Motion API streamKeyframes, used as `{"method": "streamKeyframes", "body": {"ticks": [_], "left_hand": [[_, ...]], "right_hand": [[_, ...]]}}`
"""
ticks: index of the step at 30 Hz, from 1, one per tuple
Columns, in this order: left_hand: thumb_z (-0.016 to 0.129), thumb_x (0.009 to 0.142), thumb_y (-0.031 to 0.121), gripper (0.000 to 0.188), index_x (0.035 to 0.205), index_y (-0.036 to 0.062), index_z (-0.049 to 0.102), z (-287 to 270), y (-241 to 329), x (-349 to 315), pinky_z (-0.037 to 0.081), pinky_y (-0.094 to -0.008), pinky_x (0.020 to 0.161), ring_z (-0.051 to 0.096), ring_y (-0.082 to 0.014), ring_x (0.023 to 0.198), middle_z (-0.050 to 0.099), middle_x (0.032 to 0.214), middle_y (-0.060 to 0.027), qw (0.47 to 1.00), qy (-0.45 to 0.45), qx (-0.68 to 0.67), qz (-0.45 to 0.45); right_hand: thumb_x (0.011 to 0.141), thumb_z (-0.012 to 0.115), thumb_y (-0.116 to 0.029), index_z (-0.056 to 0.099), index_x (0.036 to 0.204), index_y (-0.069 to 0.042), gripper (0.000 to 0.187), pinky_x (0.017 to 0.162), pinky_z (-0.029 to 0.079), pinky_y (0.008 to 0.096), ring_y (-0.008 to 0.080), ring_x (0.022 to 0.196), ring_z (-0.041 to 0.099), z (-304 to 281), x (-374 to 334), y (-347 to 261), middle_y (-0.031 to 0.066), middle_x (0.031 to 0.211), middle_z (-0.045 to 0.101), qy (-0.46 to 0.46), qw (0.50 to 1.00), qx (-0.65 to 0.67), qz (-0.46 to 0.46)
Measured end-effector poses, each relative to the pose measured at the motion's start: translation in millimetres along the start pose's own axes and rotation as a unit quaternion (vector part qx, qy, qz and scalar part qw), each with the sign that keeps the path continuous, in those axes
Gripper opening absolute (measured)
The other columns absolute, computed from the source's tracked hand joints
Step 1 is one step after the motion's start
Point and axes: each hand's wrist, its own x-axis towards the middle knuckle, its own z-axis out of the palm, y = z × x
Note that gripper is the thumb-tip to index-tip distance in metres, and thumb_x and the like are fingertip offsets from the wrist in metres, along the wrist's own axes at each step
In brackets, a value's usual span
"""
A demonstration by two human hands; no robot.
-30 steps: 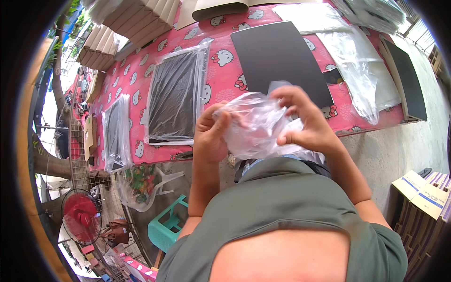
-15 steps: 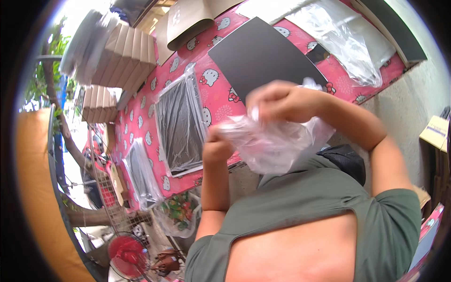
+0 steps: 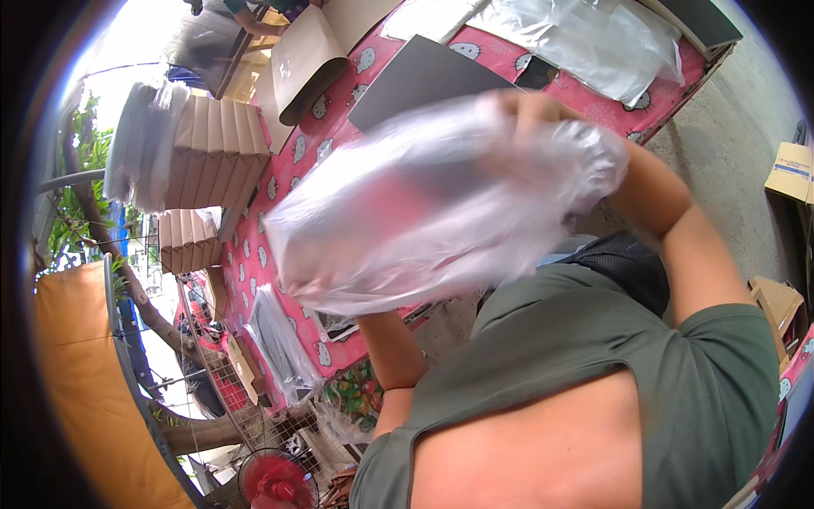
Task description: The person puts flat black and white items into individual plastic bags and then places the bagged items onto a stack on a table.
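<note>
A clear plastic bag [image 3: 407, 204] is stretched out in the air before my chest, blurred by motion. My left hand [image 3: 309, 287] grips its lower left corner and shows partly through the film. At the bag's upper right edge my right hand [image 3: 526, 119] holds the plastic, its fingers smeared and partly covered. Beneath the bag, a flat black board [image 3: 415, 81] lies on the table, partly hidden. A plastic-wrapped dark panel [image 3: 284, 348] rests at the table's near left side, while another wrapped panel [image 3: 333, 325] is mostly hidden behind the bag.
The pink patterned tablecloth [image 3: 297, 153] carries loose clear plastic bags [image 3: 585, 42] at the far right and a curled brown sheet [image 3: 309, 64] at the back. Brown stacked packages [image 3: 216, 153] stand left. A person's arm [image 3: 254, 24] shows beyond. A red fan [image 3: 278, 482] is lower left.
The bunched bag has been spread wide between my hands. My left hand moved left and my right hand rose slightly. The view shifted, and another person's arm now shows at the back.
</note>
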Motion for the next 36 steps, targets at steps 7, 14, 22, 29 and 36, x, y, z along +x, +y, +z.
{"method": "streamKeyframes", "body": {"ticks": [7,14,22,29,36], "left_hand": [[0.075,0.064,0.026,0.034,0.076,0.0000,0.057,-2.0,-13.7,-15.9,0.041,-0.0279,0.050,0.050,-0.0146,0.052,0.053,0.063,-0.0014,0.814,-0.141,0.404,-0.393],[0.064,0.073,0.035,0.041,0.087,-0.0031,0.058,-13.2,-19.7,-29.5,0.044,-0.0336,0.061,0.055,-0.0206,0.067,0.056,0.078,-0.0079,0.999,0.020,0.031,-0.011],[0.051,0.076,0.055,0.065,0.111,0.0001,0.048,-59.6,-36.8,-77.8,0.040,-0.0423,0.085,0.050,-0.0256,0.098,0.049,0.113,-0.0148,0.846,-0.137,0.354,-0.374],[0.055,0.076,0.051,0.066,0.112,-0.0044,0.046,-1.5,-58.4,-59.8,0.038,-0.0421,0.087,0.051,-0.0247,0.096,0.052,0.109,-0.0170,0.966,0.185,0.162,-0.085],[0.061,0.078,0.017,0.029,0.100,-0.0005,0.052,-28.6,-69.9,-84.7,0.048,-0.0293,0.060,0.057,-0.0136,0.075,0.058,0.094,-0.0080,0.939,0.229,0.107,-0.232]], "right_hand": [[0.077,0.060,-0.029,0.059,0.085,-0.004,0.027,0.065,0.045,0.0271,0.0161,0.068,0.057,5.2,-12.9,-19.2,0.0061,0.073,0.058,0.256,0.963,0.063,-0.051],[0.068,0.066,-0.007,0.059,0.094,0.000,0.028,0.056,0.042,0.0216,0.0108,0.065,0.054,18.6,-59.8,36.7,0.0057,0.080,0.060,0.192,0.925,0.323,-0.052],[0.084,0.053,-0.029,0.057,0.074,-0.001,0.030,0.066,0.046,0.0323,0.0165,0.063,0.055,31.5,-78.0,5.5,0.0060,0.069,0.056,0.387,0.879,0.280,0.006],[0.079,0.060,-0.015,0.060,0.084,-0.001,0.015,0.062,0.046,0.0256,0.0115,0.069,0.057,45.1,-101.5,42.0,0.0062,0.079,0.061,0.276,0.946,0.074,0.151],[0.082,0.059,-0.024,0.056,0.092,-0.003,0.023,0.062,0.043,0.0208,0.0058,0.069,0.051,47.4,-121.6,35.4,-0.0013,0.074,0.054,0.462,0.859,0.118,0.184]]}}
